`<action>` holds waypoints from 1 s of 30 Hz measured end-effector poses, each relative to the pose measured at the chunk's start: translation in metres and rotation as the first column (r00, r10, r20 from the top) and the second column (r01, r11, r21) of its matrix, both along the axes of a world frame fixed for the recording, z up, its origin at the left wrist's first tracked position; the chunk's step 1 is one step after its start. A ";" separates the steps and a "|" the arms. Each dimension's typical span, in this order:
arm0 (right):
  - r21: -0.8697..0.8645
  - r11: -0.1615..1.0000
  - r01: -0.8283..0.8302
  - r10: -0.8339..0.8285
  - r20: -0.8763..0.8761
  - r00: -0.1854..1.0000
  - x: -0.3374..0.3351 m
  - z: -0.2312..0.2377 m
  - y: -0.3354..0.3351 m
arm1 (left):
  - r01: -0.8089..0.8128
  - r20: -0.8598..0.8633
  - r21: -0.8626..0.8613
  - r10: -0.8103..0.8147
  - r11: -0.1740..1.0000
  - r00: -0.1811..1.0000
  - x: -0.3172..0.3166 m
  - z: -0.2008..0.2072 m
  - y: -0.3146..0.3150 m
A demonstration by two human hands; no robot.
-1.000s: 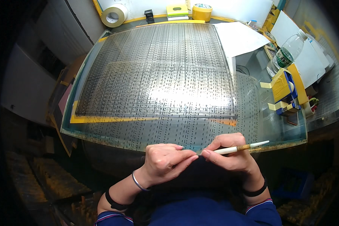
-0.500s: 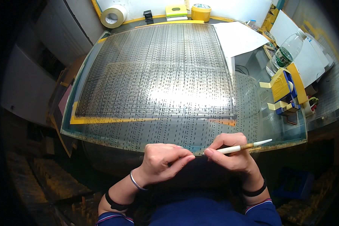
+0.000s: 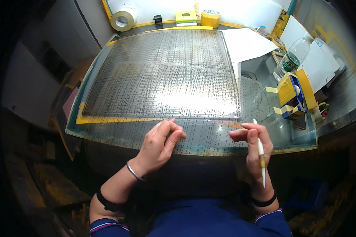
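A slim white pen-like tool point(image 3: 260, 148) with a brownish band is held in my right hand point(image 3: 259, 143), its tapered end pointing down toward my wrist. That hand's thumb and fingers are bent round the tool over the table's near edge. My left hand point(image 3: 159, 143) hovers by the near part of a clear film point(image 3: 201, 134) covered in rows of small dark marks. Its fingers are curled toward the thumb, and whatever may be between them is too small to see. A larger dark-patterned sheet point(image 3: 146, 79) lies over the film, with bright glare on it.
A glass-topped table point(image 3: 300, 138) carries everything. At right stand a blue-and-yellow tape dispenser point(image 3: 290, 96) and a plastic bottle point(image 3: 294, 59). White paper point(image 3: 247, 43) lies at the back right. Tape rolls point(image 3: 124, 19) and a yellow tub point(image 3: 210, 18) line the back.
My hands have moved apart and forward over the film's near edge. The white tool has swung from pointing right to pointing down. My left fingers have loosened from a tight pinch.
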State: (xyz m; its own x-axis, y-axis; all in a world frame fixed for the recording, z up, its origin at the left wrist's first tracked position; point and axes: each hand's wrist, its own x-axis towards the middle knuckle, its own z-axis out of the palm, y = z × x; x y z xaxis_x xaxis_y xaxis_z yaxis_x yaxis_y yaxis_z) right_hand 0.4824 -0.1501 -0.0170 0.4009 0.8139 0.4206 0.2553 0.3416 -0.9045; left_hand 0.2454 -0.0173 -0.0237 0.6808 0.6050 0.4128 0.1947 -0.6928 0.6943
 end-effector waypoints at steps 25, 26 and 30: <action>-0.243 0.970 -0.005 -0.041 -0.184 0.982 -0.011 -0.036 -0.113 | 0.176 -0.595 0.173 -0.040 0.969 0.803 0.000 0.034 0.019; -0.223 0.975 0.013 -0.058 -0.195 0.979 -0.011 -0.033 -0.112 | 0.249 -0.603 0.114 -0.132 0.962 0.787 -0.007 0.042 0.007; -0.144 0.989 0.040 -0.065 -0.169 0.983 -0.003 -0.026 -0.109 | 0.497 -0.383 -0.234 -0.550 0.835 0.742 -0.056 0.068 -0.048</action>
